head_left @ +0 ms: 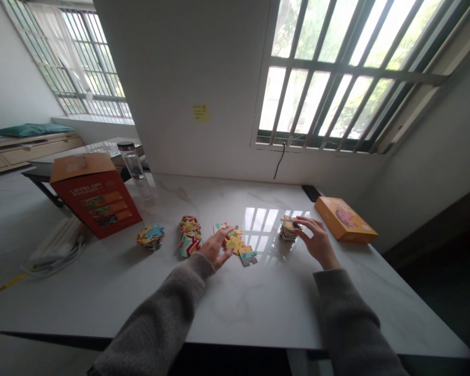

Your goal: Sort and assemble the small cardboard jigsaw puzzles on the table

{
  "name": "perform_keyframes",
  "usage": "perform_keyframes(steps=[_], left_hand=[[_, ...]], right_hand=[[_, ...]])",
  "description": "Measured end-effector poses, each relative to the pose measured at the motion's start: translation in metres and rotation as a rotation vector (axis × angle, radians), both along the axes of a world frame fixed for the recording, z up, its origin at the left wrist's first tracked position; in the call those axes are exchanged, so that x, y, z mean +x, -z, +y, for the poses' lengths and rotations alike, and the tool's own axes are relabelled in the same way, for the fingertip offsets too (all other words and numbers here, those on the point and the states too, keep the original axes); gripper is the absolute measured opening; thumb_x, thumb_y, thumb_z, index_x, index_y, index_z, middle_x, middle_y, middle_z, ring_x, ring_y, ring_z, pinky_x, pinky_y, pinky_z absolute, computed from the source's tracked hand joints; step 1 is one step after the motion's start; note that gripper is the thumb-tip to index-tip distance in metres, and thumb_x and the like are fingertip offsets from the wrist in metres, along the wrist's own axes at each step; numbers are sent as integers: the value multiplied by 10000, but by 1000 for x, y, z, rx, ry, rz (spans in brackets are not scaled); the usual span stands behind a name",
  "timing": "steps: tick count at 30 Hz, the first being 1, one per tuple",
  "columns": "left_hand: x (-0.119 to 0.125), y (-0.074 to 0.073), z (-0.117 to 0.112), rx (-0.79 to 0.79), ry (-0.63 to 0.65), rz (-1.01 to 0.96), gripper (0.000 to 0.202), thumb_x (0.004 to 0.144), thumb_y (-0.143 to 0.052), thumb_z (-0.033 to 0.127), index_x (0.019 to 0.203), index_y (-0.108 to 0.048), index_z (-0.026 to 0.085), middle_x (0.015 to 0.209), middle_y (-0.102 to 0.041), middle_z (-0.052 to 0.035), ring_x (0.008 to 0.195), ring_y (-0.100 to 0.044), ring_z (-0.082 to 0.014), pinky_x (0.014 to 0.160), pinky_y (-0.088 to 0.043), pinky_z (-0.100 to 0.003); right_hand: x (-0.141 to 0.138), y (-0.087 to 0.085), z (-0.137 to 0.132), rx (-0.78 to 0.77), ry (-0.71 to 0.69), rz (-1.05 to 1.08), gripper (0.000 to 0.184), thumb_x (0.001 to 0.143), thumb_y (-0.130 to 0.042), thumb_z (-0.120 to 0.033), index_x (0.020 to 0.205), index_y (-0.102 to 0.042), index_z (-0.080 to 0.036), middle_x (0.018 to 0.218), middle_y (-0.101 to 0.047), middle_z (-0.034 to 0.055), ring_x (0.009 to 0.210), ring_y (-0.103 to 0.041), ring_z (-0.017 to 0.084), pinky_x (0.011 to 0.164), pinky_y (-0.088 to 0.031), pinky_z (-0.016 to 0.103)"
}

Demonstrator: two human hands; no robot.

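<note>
L hand (216,247) lies flat, fingers (224,235) spread and released, tips resting on the left edge of the joined puzzle pieces (241,246) near desk (258,308) centre. That joined patch runs diagonally, from far-left to near-right, and extends to the right of the L hand, towards the R one.

R hand (318,241) is curled beside the small stack of puzzle pieces (286,230). The stack sits just left of the hand, w/ thumb and index tip touching its right side at the top. Can't tell if they're pinching a piece or only touching; too small and dark there. The stack is far nearer the R hand, and a bare, glare-lit strip of desk separates it from the joined patch.

Two more piles left of the L hand: a red-striped pile (190,236) close by, and a blue-yellow pile (151,237) farther out. Red puzzle box (96,196) back left, w/ a clear bottle (133,161) behind it. Orange box (344,219) just right of the R hand.

Window glare washes out the desk between the hands. Prints on the pieces are unreadable. Forearms are cut off at the bottom edge.
</note>
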State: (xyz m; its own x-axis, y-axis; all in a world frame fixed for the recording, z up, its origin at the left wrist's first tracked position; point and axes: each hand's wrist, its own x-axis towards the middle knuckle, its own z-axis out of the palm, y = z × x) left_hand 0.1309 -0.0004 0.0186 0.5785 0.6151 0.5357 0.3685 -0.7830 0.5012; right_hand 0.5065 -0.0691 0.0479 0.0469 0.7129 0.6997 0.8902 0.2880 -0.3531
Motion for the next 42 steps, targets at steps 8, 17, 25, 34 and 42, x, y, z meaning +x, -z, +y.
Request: perform_keyframes(steps=[8, 17, 25, 34, 42], left_hand=[[0, 3, 3, 67, -22, 24, 419, 897, -532, 247, 1310, -497, 188, 993, -601, -58, 755, -594, -168, 798, -486, -341], [4, -1, 0, 76, -26, 108, 273, 891, -519, 221, 1142, -626, 196, 956, -640, -63, 818, -610, -192, 798, -474, -344], [8, 0, -2, 73, -4, 133, 261, 879, -539, 225, 1114, -650, 205, 894, -652, -57, 815, -614, -205, 809, -470, -365], [20, 2, -12, -127, 99, -77, 370, 887, -604, 295, 1242, -576, 195, 979, -696, -78, 886, -644, -213, 844, -500, -374], [27, 5, -7, -674, 38, -315, 313, 760, -754, 435, 831, -654, 147, 762, -709, -45, 680, -650, -171, 661, -516, -312]], right_hand=[[19, 12, 2, -76, 52, 5, 293, 932, -561, -456, 1112, -706, -275, 1234, -687, 86, 1165, -566, 297, 985, -437, 518], [-101, 11, -4, -178, -272, -133, 273, 952, -543, -273, 1210, -628, -254, 1054, -656, 80, 1021, -580, 250, 937, -482, 428], [-139, 33, -2, -462, -247, -109, 399, 751, -791, -387, 1064, -606, -224, 1081, -612, 91, 1020, -539, 288, 892, -472, 467], [-146, 25, -6, -440, -532, 255, 464, 914, -548, -221, 1366, -455, -271, 881, -633, 1, 714, -567, 146, 704, -506, 295], [-150, 16, -9, -212, -425, 223, 366, 911, -584, -222, 1270, -522, -260, 1036, -627, 74, 882, -615, 205, 798, -543, 380]])
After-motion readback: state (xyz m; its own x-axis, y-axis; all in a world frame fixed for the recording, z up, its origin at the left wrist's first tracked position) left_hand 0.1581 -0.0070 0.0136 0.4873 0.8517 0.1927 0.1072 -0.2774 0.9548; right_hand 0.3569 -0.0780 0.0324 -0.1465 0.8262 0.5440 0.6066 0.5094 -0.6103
